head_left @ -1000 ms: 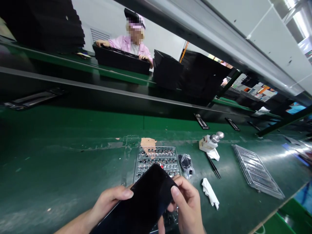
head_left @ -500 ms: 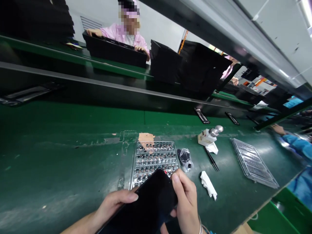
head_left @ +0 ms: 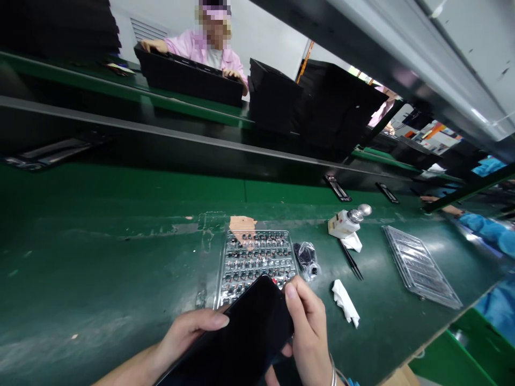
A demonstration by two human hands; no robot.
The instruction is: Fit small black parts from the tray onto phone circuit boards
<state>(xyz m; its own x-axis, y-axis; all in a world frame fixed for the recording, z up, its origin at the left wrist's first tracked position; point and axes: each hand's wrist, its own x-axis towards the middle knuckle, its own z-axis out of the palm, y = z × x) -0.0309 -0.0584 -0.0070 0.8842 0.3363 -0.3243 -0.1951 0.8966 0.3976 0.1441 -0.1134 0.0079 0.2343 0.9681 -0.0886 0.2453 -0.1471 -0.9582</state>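
A flat black panel with rounded corners, which looks like a phone or tablet screen (head_left: 241,332), is held tilted at the bottom middle. My left hand (head_left: 189,329) grips its left edge, thumb on the front face and fingers hidden beneath. My right hand (head_left: 308,327) is closed on the upper right corner, with thumb and fingers at the edge. Behind the panel lies a clear plastic tray (head_left: 220,268) holding rows of small electronic parts; the panel covers its near right part. A bit of red shows by the right thumb.
Right of the tray lie a small clear bag with black contents (head_left: 307,260), black tweezers (head_left: 352,260), a white pump bottle (head_left: 343,222), a crumpled white wipe (head_left: 345,303) and stacked clear trays (head_left: 420,265). Black boxes (head_left: 193,78) line the shelf; a co-worker's blue sleeve (head_left: 486,228) shows at right.
My hands keep the same hold on the panel. The view has shifted slightly. The co-worker's arm at right has reached farther left.
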